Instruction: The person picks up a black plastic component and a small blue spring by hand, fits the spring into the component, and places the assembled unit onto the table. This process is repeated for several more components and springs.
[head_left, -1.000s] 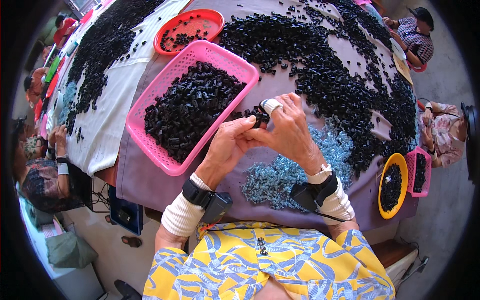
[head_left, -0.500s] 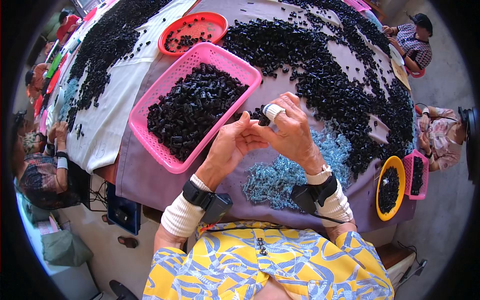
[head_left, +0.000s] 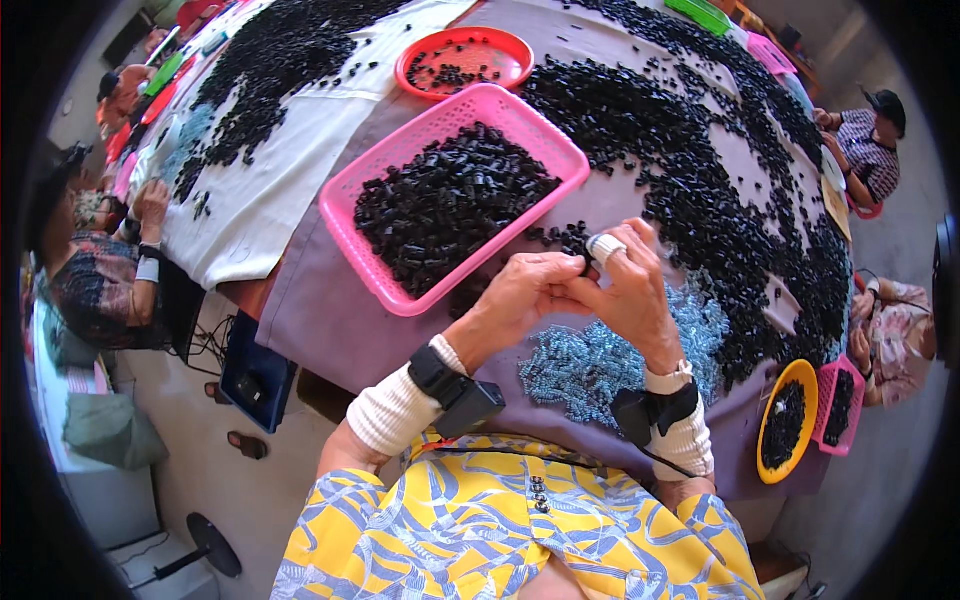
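Observation:
My left hand and my right hand meet above the purple cloth, fingertips pressed together. A small black plastic part shows between them, mostly hidden by the fingers. White tape wraps a finger of my right hand. Just beyond my left hand stands a pink mesh basket heaped with small black plastic parts. More loose black parts lie on the cloth right behind my fingertips. Beneath and beside my right hand spreads a pile of light-blue, coil-like pieces.
A red round tray holding some black parts sits behind the basket. Large heaps of black parts cover the table's right side. A yellow tray and a small pink basket stand at the right edge. Other people sit around the table.
The whole view has shifted, so basket and table appear farther right. My hands stay together, and my left fingers have closed in tighter against the right ones.

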